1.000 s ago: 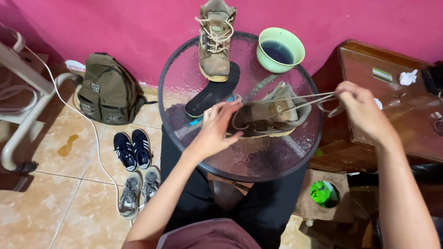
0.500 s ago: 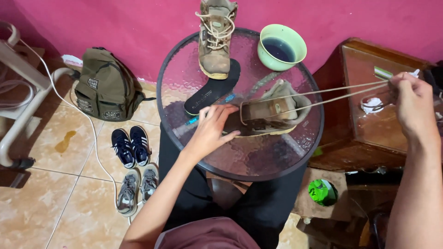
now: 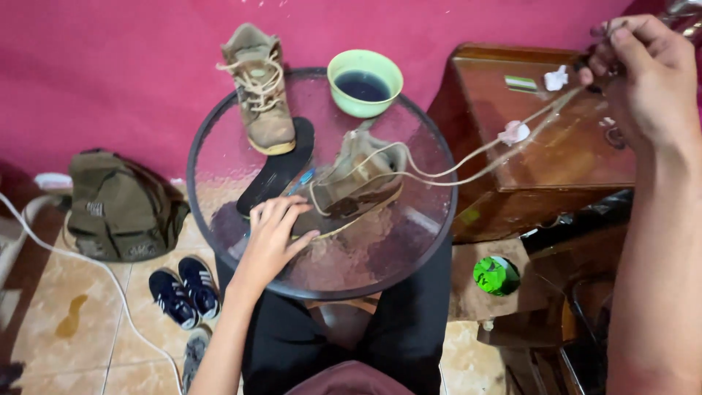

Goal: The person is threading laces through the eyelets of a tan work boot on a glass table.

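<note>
We pin the tan boot [image 3: 356,186] on the bench [image 3: 219,157] with our left hand [image 3: 272,235], fingers spread; its lace [image 3: 468,159] runs right, gripped taut in our raised right hand [image 3: 643,69].

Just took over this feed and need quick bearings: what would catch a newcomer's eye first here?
The right hand is raised at upper right, pulling a long tan lace taut out of a tan boot lying on the round glass table. The left hand steadies that boot at its near end. Behind stand a second laced boot and a green bowl of dark liquid.
</note>
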